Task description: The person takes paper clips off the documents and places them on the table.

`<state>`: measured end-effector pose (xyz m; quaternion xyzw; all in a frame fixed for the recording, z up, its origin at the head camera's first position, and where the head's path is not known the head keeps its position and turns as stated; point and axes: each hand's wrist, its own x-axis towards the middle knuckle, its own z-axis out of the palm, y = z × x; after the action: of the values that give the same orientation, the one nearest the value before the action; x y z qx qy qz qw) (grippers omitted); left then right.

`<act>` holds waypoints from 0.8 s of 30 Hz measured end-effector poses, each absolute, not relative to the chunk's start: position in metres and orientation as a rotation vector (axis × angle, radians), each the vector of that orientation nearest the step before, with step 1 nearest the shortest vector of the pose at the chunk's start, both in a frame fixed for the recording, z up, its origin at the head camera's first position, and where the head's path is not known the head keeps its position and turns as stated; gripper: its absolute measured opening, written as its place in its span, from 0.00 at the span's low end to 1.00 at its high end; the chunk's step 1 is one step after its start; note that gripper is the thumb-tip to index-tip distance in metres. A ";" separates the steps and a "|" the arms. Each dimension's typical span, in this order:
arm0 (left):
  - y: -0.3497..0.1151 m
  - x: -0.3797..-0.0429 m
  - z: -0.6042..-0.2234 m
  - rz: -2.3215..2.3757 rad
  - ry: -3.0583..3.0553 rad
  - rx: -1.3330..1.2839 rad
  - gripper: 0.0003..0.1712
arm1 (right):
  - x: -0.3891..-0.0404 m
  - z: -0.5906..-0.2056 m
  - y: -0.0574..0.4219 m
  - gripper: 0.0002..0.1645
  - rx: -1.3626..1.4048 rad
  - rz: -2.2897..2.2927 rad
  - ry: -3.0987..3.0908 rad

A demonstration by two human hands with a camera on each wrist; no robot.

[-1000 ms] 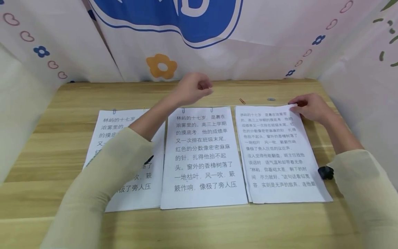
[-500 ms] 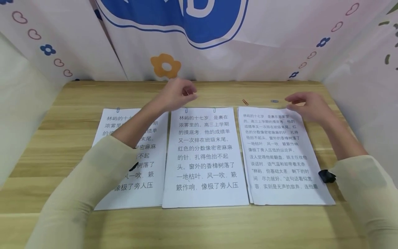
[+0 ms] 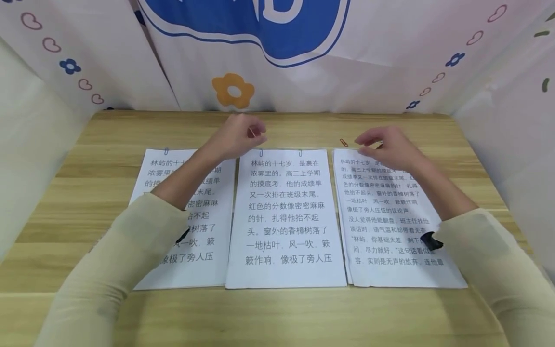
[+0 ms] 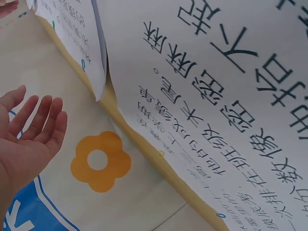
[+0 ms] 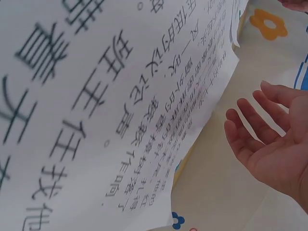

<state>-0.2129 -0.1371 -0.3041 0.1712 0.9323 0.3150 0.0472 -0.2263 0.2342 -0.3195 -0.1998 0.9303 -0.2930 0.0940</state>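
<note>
Three stacks of printed paper lie side by side: a left stack (image 3: 191, 277), a middle stack (image 3: 286, 279) and a right stack (image 3: 407, 279). My left hand (image 3: 243, 135) hovers behind the gap between the left and middle stacks, fingers loosely bent and holding nothing. Over the top edge of the right stack is my right hand (image 3: 390, 147), its fingers relaxed, apart and bare in the right wrist view. Just left of its fingertips lies a red paper clip (image 3: 344, 142). Two paper clips sit on the middle stack's top edge, including a right-hand clip (image 3: 300, 153).
A blue paper clip (image 3: 166, 151) grips the left stack's top edge, and a yellow paper clip (image 4: 161, 154) shows there in the left wrist view. The wooden table (image 3: 277, 318) is backed by a white cloth (image 3: 347, 91) with a printed orange flower.
My right hand has left the right stack's top right corner and moved left, now covering the spot where a loose blue paper clip lay. My left hand has drawn back leftward.
</note>
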 end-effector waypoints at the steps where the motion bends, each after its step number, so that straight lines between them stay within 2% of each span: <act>1: -0.138 -0.213 -0.306 0.955 2.848 0.517 0.15 | -0.227 -0.321 0.230 0.20 -0.603 -0.863 2.755; 11: -0.144 -0.215 -0.318 0.870 2.864 0.503 0.16 | -0.232 -0.331 0.199 0.19 -0.697 -0.862 2.677; 24: -0.149 -0.217 -0.328 0.794 2.849 0.364 0.20 | -0.240 -0.339 0.174 0.21 -0.680 -0.863 2.660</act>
<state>-0.2168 -0.1493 -0.3282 0.1219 0.9529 0.2657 0.0809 -0.2402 0.1737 -0.3389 -0.2342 0.9162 -0.2973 0.1316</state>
